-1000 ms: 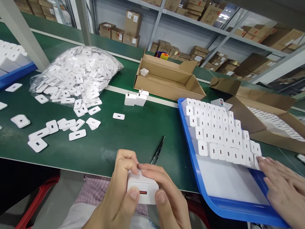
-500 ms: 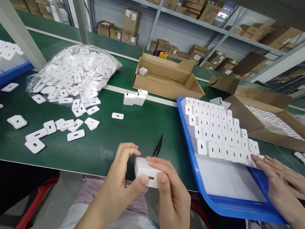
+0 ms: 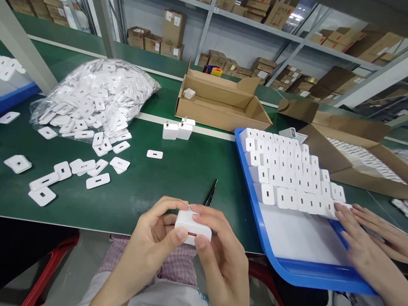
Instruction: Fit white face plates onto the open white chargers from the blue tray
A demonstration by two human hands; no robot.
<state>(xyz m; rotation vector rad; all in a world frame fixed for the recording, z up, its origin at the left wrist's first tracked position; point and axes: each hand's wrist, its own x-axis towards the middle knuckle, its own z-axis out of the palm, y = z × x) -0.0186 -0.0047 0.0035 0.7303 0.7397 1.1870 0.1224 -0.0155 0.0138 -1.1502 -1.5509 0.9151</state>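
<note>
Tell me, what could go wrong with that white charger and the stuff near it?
The white charger sits in the left hand and right hand, out by the table edge, so it might slip and drop to the floor. The pointy metal tool lies close to those fingers and could poke them. Another person's hand touches the rows of chargers on the blue tray, so a bump might knock some over.

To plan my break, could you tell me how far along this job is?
Done: white chargers fill most of the blue tray. In hand: left hand and right hand hold one charger. Left: a bag of slotted white cards and loose ones on the bench.
</note>
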